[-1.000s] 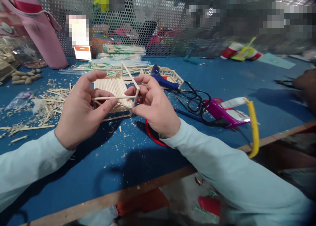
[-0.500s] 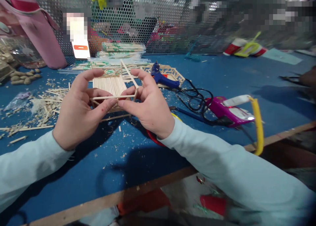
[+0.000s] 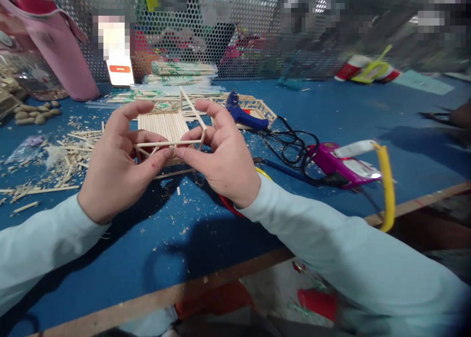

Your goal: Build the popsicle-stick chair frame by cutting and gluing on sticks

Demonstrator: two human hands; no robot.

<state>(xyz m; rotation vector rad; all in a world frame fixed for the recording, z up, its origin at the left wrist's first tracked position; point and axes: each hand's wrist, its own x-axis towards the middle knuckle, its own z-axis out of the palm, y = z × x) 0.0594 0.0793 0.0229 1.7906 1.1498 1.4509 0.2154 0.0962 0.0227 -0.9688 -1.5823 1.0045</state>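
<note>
Between my hands is a small wooden stick frame [image 3: 164, 126], with a panel of sticks laid side by side and thin rails above it. My left hand [image 3: 119, 165] grips its near left side, thumb bent inward under the front rail. On the right, my right hand [image 3: 228, 160] pinches the near right corner, where an upright and a slanting stick meet. Both thumb tips nearly touch at the front, partly hiding the lower sticks. A blue glue gun [image 3: 245, 117] lies just beyond my right hand.
Stick offcuts [image 3: 69, 160] litter the blue table [image 3: 147, 263] at left. Behind stand a pink bottle [image 3: 68, 57] and a lit phone [image 3: 119, 72], beside bagged sticks [image 3: 184, 69]. Black cable leads right to a purple tool [image 3: 334, 168] near a yellow handle [image 3: 386, 190].
The thumbs have shifted very slightly at the front rail. Both hands keep their hold on the frame, and the view has moved a little.
</note>
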